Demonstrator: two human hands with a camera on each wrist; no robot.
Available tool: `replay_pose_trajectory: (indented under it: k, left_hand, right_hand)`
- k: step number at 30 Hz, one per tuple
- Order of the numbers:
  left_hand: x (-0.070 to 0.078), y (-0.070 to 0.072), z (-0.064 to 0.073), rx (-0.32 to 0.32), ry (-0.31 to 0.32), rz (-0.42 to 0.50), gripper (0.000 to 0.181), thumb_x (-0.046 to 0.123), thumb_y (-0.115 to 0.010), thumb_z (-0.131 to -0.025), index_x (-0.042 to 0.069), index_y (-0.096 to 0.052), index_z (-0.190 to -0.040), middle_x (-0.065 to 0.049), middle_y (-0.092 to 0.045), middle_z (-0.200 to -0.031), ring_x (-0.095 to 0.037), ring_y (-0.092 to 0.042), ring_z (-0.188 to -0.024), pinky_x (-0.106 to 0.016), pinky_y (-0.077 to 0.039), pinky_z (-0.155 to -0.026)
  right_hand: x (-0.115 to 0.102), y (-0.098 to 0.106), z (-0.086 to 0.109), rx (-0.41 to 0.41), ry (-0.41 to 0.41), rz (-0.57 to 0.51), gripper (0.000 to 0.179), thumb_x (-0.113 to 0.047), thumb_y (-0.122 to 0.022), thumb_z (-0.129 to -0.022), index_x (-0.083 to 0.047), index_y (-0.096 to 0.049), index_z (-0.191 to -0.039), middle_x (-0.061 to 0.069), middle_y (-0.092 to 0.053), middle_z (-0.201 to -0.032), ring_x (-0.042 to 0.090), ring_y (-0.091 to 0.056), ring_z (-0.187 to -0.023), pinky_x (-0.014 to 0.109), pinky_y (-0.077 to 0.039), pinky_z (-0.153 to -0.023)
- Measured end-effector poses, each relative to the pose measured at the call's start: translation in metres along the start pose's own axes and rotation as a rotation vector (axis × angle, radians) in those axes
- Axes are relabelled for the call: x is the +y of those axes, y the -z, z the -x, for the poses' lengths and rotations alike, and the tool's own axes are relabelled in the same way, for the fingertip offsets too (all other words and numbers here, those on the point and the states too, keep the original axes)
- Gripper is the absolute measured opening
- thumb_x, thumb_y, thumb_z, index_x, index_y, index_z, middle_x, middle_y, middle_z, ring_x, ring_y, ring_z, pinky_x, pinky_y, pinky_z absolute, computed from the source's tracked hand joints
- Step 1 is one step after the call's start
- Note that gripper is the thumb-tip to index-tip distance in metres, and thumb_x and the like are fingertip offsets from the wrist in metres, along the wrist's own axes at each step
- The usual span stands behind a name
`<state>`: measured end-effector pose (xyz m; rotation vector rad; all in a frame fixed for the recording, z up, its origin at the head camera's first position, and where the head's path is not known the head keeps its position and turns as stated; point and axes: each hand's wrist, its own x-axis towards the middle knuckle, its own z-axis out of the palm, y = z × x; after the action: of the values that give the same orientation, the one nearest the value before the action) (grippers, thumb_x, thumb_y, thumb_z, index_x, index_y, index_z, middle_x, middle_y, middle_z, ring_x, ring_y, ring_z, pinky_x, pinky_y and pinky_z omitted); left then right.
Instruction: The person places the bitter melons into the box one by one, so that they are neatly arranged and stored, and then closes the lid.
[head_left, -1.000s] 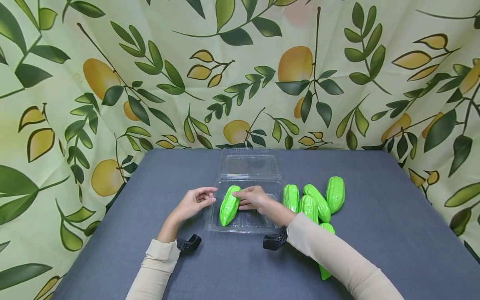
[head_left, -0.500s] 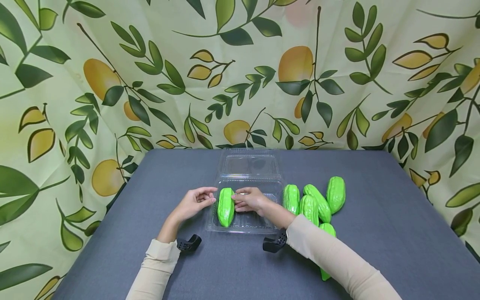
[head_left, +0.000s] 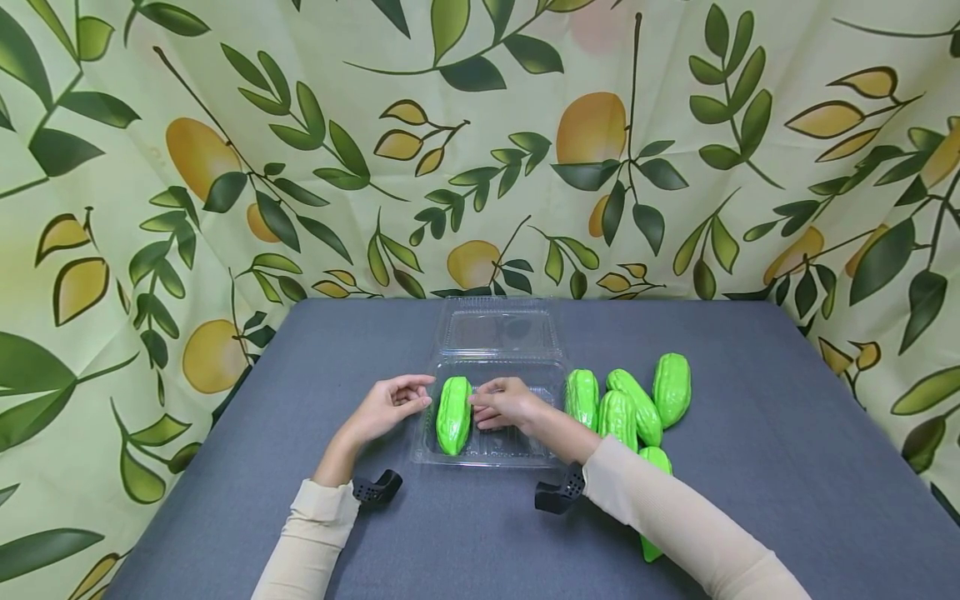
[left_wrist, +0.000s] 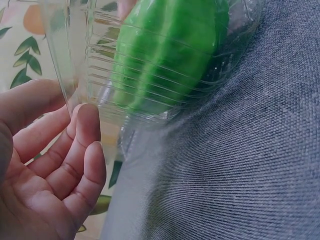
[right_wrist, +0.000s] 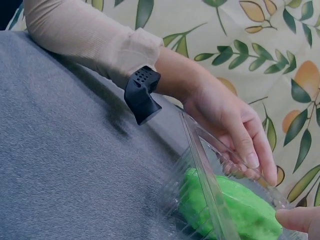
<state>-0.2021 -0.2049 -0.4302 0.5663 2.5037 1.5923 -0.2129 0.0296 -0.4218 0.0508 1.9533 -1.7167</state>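
Observation:
A bright green, ridged bitter melon (head_left: 453, 417) lies lengthwise in the left part of a clear plastic clamshell box (head_left: 517, 457). Just right of it is my right hand (head_left: 510, 402), fingers loosely bent and nothing between them. Its fingertips (right_wrist: 295, 219) show at the right wrist view's lower right, close to the melon. My left hand (head_left: 392, 400) hovers at the box's left side with relaxed, half-curled fingers. In the left wrist view that hand (left_wrist: 55, 165) is beside the clear wall, holding nothing; whether it touches the plastic I cannot tell.
The box's lid (head_left: 498, 329) is folded back toward the patterned curtain (head_left: 480, 167). Several more bitter melons (head_left: 671, 390) lie to the right on the grey cloth (head_left: 750, 467), one partly hidden under the right forearm.
My right hand has set the bitter melon down, straightened it in the box, then let go and drawn slightly right. The left hand has stayed in place.

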Motion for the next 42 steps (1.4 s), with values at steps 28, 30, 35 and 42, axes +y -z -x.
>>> replay_pose_trajectory:
  k: [28,30,35,42]
  left_hand:
    - [-0.002,0.001,0.001,0.003,0.013,-0.019,0.036,0.006,-0.064,-0.091,-0.008,-0.059,-0.123,-0.025,-0.063,-0.096,0.003,-0.056,-0.076,-0.015,-0.048,-0.069]
    - [-0.002,0.001,0.001,0.001,0.018,-0.02,0.036,0.006,-0.064,-0.091,-0.008,-0.059,-0.124,-0.025,-0.063,-0.096,0.003,-0.056,-0.076,-0.015,-0.048,-0.069]
    - [0.0,0.001,0.001,0.002,0.024,-0.018,0.036,0.006,-0.063,-0.091,-0.008,-0.059,-0.124,-0.025,-0.063,-0.096,0.003,-0.056,-0.076,-0.015,-0.048,-0.069]
    - [0.0,0.0,0.001,0.0,0.02,-0.009,0.036,0.005,-0.064,-0.091,-0.009,-0.059,-0.123,-0.025,-0.064,-0.094,0.003,-0.056,-0.075,-0.015,-0.049,-0.069]
  right_hand:
    - [-0.001,0.033,0.036,-0.067,0.09,-0.07,0.034,-0.008,-0.057,-0.095,0.013,-0.051,-0.121,0.022,-0.067,-0.102,0.011,-0.068,-0.077,0.029,-0.059,-0.08]
    - [-0.001,0.036,0.04,-0.075,0.104,-0.064,0.033,-0.008,-0.056,-0.095,0.013,-0.051,-0.12,0.02,-0.067,-0.101,0.012,-0.068,-0.079,0.029,-0.059,-0.081]
    - [-0.003,0.043,0.051,-0.09,0.155,-0.055,0.037,-0.009,-0.054,-0.097,0.017,-0.048,-0.122,0.02,-0.067,-0.103,0.011,-0.068,-0.082,0.03,-0.059,-0.084]
    - [-0.003,0.053,0.064,-0.085,0.164,-0.043,0.042,-0.012,-0.053,-0.097,0.017,-0.044,-0.126,0.017,-0.068,-0.103,0.011,-0.069,-0.084,0.029,-0.058,-0.085]
